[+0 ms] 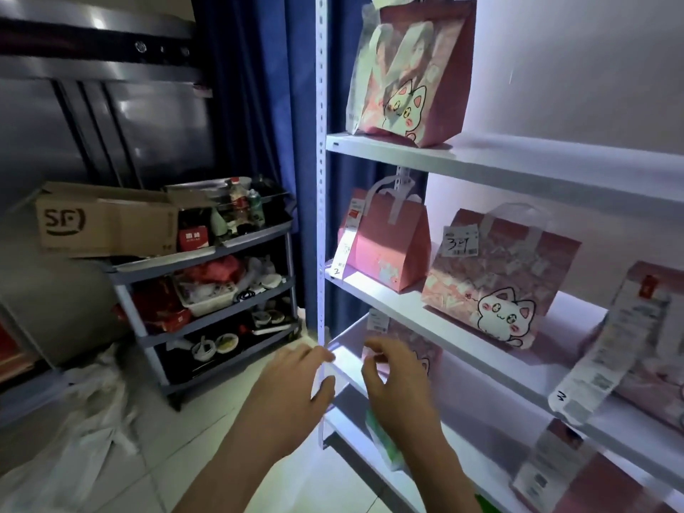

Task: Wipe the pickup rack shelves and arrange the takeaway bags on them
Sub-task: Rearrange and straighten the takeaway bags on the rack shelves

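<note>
A white metal rack (321,216) fills the right side. A pink cat-print takeaway bag (411,79) stands on its top shelf (481,161). Two pink bags (385,246) (496,283) stand on the shelf below (407,305), each with a receipt. Another pink bag (403,338) sits on the third shelf, partly hidden behind my right hand (396,386), whose fingers are curled apart just in front of it. My left hand (292,386) hovers at the rack's front post, fingers spread, holding nothing. No cloth is visible.
A long receipt (607,346) hangs from a bag at far right. More bags (555,472) sit lower right. A grey trolley (207,290) with a cardboard box (103,224), bottles and bowls stands left. White plastic bags (85,420) lie on the tiled floor.
</note>
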Tool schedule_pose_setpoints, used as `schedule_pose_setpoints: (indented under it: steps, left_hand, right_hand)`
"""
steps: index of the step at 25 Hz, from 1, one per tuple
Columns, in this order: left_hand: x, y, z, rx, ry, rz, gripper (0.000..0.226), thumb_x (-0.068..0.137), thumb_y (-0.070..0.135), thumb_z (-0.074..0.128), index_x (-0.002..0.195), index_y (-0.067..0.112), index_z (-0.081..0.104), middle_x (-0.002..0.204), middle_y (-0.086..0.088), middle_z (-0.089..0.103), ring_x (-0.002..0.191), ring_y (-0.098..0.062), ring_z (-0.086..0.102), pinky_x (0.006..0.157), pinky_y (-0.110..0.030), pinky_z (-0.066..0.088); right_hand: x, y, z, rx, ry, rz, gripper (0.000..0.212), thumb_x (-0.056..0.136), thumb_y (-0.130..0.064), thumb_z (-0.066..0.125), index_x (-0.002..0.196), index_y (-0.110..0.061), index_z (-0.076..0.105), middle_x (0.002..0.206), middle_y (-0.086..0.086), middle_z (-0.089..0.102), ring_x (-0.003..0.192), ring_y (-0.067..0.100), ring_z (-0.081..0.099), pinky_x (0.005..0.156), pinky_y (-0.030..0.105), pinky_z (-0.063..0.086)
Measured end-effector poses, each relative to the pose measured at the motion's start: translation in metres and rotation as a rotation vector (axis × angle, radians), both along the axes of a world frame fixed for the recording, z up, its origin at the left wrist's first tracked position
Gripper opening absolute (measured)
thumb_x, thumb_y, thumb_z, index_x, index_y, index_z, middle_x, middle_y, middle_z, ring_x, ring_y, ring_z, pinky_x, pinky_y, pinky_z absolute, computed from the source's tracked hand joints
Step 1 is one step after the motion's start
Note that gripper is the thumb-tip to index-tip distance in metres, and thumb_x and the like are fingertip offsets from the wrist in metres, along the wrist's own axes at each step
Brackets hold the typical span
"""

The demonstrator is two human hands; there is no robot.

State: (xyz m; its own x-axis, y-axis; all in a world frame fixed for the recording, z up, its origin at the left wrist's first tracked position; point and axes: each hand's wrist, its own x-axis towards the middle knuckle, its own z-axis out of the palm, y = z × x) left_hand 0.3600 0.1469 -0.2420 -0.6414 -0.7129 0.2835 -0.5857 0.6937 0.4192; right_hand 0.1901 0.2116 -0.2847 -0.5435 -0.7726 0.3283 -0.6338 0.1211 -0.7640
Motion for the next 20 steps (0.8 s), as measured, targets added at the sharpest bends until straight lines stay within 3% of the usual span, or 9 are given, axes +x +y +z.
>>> schedule_pose_setpoints:
  steps: [4, 7, 11, 15, 20]
  left_hand:
    - [-0.026, -0.034, -0.004, 0.012, 0.001, -0.161, 0.028, 0.099, 0.043, 0.039, 0.126, 0.041, 0.047, 0.127, 0.023, 0.05, 0.117, -0.004, 0.043, 0.1, -0.024, 0.036]
    - [-0.045, -0.062, 0.003, 0.001, -0.004, -0.284, 0.029, 0.099, 0.044, 0.038, 0.126, 0.037, 0.048, 0.124, 0.02, 0.049, 0.115, -0.007, 0.043, 0.099, -0.024, 0.036]
    - [-0.06, -0.1, 0.026, -0.04, 0.023, -0.428, 0.031, 0.097, 0.044, 0.039, 0.127, 0.037, 0.047, 0.121, 0.017, 0.05, 0.114, -0.01, 0.043, 0.096, -0.025, 0.036]
    - [-0.071, -0.124, 0.045, -0.026, 0.067, -0.582, 0.03, 0.098, 0.043, 0.041, 0.127, 0.038, 0.047, 0.124, 0.018, 0.052, 0.114, -0.009, 0.044, 0.099, -0.029, 0.04]
    - [-0.073, -0.109, 0.037, 0.014, 0.06, -0.805, 0.028, 0.098, 0.04, 0.044, 0.125, 0.039, 0.05, 0.128, 0.018, 0.053, 0.113, -0.008, 0.043, 0.097, -0.026, 0.039]
  right_hand:
    - [-0.019, -0.01, 0.005, 0.07, 0.047, -0.144, 0.02, 0.097, -0.027, 0.058, 0.115, -0.035, 0.063, 0.106, -0.024, 0.058, 0.096, -0.003, 0.057, 0.078, 0.003, 0.039]
    - [-0.029, -0.016, 0.018, 0.059, 0.095, -0.274, 0.022, 0.097, -0.028, 0.058, 0.117, -0.035, 0.062, 0.108, -0.019, 0.06, 0.093, -0.004, 0.055, 0.08, 0.012, 0.04]
    - [-0.023, -0.03, 0.043, 0.008, 0.129, -0.418, 0.022, 0.096, -0.025, 0.06, 0.112, -0.04, 0.059, 0.111, -0.02, 0.061, 0.095, -0.013, 0.055, 0.076, 0.004, 0.041]
    - [-0.005, -0.037, 0.063, -0.002, 0.175, -0.548, 0.024, 0.097, -0.025, 0.059, 0.118, -0.036, 0.061, 0.113, -0.023, 0.058, 0.099, -0.002, 0.06, 0.089, 0.023, 0.051]
    - [0.027, -0.013, 0.061, 0.041, 0.186, -0.752, 0.024, 0.096, -0.026, 0.059, 0.119, -0.03, 0.064, 0.114, -0.015, 0.062, 0.101, 0.001, 0.059, 0.088, 0.019, 0.048]
